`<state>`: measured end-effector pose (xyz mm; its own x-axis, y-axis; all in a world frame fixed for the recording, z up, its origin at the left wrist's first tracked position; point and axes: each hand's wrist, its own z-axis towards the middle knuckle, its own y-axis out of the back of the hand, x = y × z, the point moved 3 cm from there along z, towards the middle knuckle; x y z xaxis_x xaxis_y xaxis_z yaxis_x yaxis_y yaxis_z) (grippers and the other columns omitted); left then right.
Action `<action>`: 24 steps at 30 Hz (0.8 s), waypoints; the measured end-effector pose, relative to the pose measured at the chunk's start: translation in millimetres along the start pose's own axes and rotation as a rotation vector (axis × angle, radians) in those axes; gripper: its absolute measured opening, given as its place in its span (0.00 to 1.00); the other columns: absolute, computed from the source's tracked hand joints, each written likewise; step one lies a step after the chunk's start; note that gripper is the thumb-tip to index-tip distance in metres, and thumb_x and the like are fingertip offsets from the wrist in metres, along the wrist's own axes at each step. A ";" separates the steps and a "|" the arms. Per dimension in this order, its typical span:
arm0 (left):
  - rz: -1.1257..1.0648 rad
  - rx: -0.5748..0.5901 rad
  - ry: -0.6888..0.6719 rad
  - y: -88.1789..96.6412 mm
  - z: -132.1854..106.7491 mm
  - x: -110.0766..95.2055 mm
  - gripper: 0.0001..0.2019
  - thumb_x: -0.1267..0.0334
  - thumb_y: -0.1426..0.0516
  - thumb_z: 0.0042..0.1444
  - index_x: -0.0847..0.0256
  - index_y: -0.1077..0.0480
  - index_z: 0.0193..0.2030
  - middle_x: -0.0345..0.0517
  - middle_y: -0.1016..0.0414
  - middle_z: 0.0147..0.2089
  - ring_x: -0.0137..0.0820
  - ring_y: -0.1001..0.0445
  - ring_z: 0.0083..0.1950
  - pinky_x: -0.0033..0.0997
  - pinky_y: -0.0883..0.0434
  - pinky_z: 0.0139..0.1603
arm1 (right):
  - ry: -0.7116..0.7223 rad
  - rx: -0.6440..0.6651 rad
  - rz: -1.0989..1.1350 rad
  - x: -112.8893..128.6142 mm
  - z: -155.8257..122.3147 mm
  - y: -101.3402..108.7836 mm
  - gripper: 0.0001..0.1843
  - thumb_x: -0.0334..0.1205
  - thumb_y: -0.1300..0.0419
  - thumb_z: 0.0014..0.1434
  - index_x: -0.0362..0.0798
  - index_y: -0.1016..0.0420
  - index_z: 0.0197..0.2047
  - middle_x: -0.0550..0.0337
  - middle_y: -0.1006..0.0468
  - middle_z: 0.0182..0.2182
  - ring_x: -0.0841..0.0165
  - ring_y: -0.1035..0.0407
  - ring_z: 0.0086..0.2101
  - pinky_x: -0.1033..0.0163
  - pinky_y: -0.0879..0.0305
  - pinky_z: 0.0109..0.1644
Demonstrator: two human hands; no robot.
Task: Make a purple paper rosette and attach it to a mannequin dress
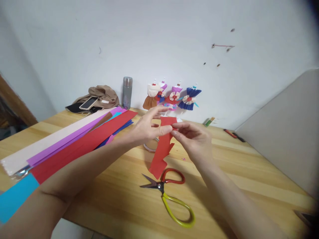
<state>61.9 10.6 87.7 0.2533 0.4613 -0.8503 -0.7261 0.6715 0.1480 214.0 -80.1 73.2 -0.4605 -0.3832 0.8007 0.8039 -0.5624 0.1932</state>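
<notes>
Above the wooden table (249, 172) both my hands hold a red paper strip (160, 152) with a jagged cut edge, which hangs down from them. My left hand (147, 126) pinches its top from the left with thumb and fingers. My right hand (193, 136) pinches the same top end from the right. Under the strip lie scissors (169, 192) with one red and one yellow-green handle, blades slightly apart, pointing left.
Long sheets of crepe paper (74, 142) in white, purple, red and blue lie at the left. At the back stand small paper dresses (171, 98), a grey flask (127, 92) and a brown cloth with a phone (88, 103). A grey board (286, 132) leans at the right.
</notes>
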 end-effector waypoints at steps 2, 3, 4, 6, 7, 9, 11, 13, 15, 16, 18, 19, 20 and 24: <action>0.102 0.093 -0.071 -0.6 -1.0 -4.0 0.28 0.58 0.33 0.49 0.55 0.30 0.57 0.54 0.46 0.74 0.47 0.38 0.69 0.42 0.31 0.60 | -0.024 0.012 0.045 -0.6 0.8 0.0 0.08 0.42 0.30 0.48 0.53 0.20 0.33 0.60 0.21 0.28 0.65 0.28 0.29 0.55 0.28 0.38; 0.138 0.117 -0.087 -0.9 -1.5 -5.7 0.26 0.60 0.33 0.48 0.55 0.29 0.55 0.53 0.47 0.74 0.48 0.40 0.71 0.44 0.32 0.62 | -0.038 0.023 0.062 -0.8 1.2 -0.3 0.08 0.41 0.29 0.47 0.53 0.20 0.33 0.61 0.21 0.28 0.66 0.28 0.29 0.56 0.28 0.37; 0.162 0.125 -0.095 -1.2 -1.8 -7.1 0.24 0.62 0.33 0.48 0.55 0.27 0.54 0.53 0.46 0.74 0.48 0.40 0.71 0.45 0.33 0.63 | -0.049 0.036 0.077 -0.7 1.5 -0.8 0.09 0.41 0.29 0.47 0.53 0.21 0.33 0.61 0.21 0.28 0.66 0.28 0.29 0.56 0.28 0.36; 0.156 0.119 -0.100 -2.2 -2.1 -7.9 0.19 0.64 0.34 0.49 0.56 0.25 0.50 0.53 0.43 0.73 0.47 0.39 0.70 0.44 0.32 0.62 | -0.059 0.064 0.108 0.4 1.9 -2.5 0.10 0.42 0.28 0.46 0.53 0.21 0.33 0.62 0.22 0.27 0.66 0.28 0.29 0.56 0.28 0.36; 0.128 0.117 -0.102 -3.1 -2.0 -7.2 0.17 0.65 0.34 0.50 0.57 0.25 0.48 0.53 0.40 0.72 0.45 0.37 0.69 0.43 0.31 0.61 | -0.056 0.075 0.127 1.3 2.0 -3.4 0.10 0.42 0.28 0.46 0.53 0.22 0.32 0.62 0.22 0.27 0.66 0.28 0.28 0.56 0.27 0.36; 0.052 0.112 -0.106 -5.1 -1.4 -4.5 0.13 0.65 0.35 0.51 0.60 0.24 0.45 0.55 0.32 0.66 0.42 0.30 0.65 0.40 0.29 0.58 | -0.049 0.082 0.168 3.5 2.0 -4.9 0.11 0.43 0.27 0.45 0.53 0.22 0.32 0.63 0.22 0.26 0.67 0.28 0.28 0.57 0.27 0.36; -0.013 0.098 -0.103 -6.7 -0.8 -1.4 0.11 0.67 0.36 0.51 0.62 0.23 0.43 0.55 0.24 0.58 0.39 0.25 0.59 0.37 0.27 0.56 | -0.052 0.087 0.184 5.4 1.6 -5.9 0.11 0.44 0.27 0.45 0.54 0.23 0.31 0.63 0.22 0.26 0.67 0.28 0.28 0.57 0.26 0.36; -0.043 0.064 -0.080 -7.6 -0.7 0.6 0.10 0.68 0.37 0.50 0.63 0.22 0.41 0.53 0.20 0.52 0.36 0.23 0.54 0.36 0.26 0.54 | -0.058 0.089 0.170 6.6 0.9 -6.2 0.11 0.45 0.27 0.45 0.54 0.23 0.31 0.62 0.21 0.27 0.66 0.27 0.28 0.57 0.26 0.36; -0.073 0.026 -0.055 -8.3 -1.2 0.8 0.09 0.69 0.36 0.50 0.63 0.21 0.39 0.51 0.19 0.48 0.35 0.21 0.51 0.34 0.25 0.54 | -0.056 0.081 0.142 6.8 0.0 -5.6 0.11 0.45 0.27 0.45 0.54 0.22 0.31 0.62 0.20 0.27 0.66 0.27 0.28 0.57 0.26 0.36; -0.091 0.013 -0.046 -8.9 -1.5 0.4 0.08 0.70 0.36 0.50 0.64 0.21 0.39 0.50 0.19 0.47 0.34 0.21 0.50 0.34 0.25 0.53 | -0.049 0.069 0.128 6.6 -0.4 -4.9 0.11 0.45 0.27 0.46 0.54 0.22 0.31 0.61 0.20 0.28 0.66 0.27 0.28 0.57 0.26 0.36; -0.136 0.008 -0.036 -10.8 -2.3 -0.9 0.08 0.70 0.36 0.50 0.65 0.21 0.39 0.50 0.18 0.45 0.33 0.20 0.47 0.33 0.24 0.51 | -0.024 0.045 0.099 6.1 -1.1 -3.4 0.10 0.44 0.27 0.47 0.53 0.21 0.32 0.61 0.19 0.29 0.66 0.27 0.29 0.57 0.26 0.36; -0.159 0.013 -0.030 -11.8 -2.6 -1.4 0.08 0.70 0.36 0.50 0.65 0.21 0.39 0.50 0.18 0.44 0.33 0.20 0.46 0.33 0.23 0.50 | -0.008 0.035 0.081 6.0 -1.5 -2.6 0.09 0.44 0.28 0.47 0.53 0.20 0.33 0.60 0.19 0.29 0.66 0.27 0.29 0.57 0.26 0.36; -0.179 0.021 -0.021 -12.9 -2.8 -1.8 0.08 0.70 0.36 0.51 0.65 0.21 0.39 0.50 0.18 0.44 0.33 0.20 0.46 0.33 0.23 0.49 | 0.011 0.026 0.058 6.3 -1.8 -1.9 0.09 0.43 0.29 0.48 0.53 0.20 0.34 0.60 0.19 0.30 0.66 0.27 0.29 0.57 0.27 0.36; -0.215 0.018 0.047 -14.8 -3.0 -1.2 0.08 0.70 0.35 0.50 0.65 0.21 0.39 0.49 0.17 0.42 0.31 0.19 0.44 0.33 0.23 0.50 | 0.086 0.001 -0.052 10.4 -2.7 0.1 0.06 0.39 0.32 0.51 0.54 0.19 0.35 0.61 0.20 0.27 0.66 0.28 0.28 0.57 0.29 0.36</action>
<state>70.4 -1.6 85.1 0.3707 0.2792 -0.8858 -0.6470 0.7619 -0.0306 208.3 -86.1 80.0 -0.5326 -0.4148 0.7377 0.7783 -0.5825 0.2344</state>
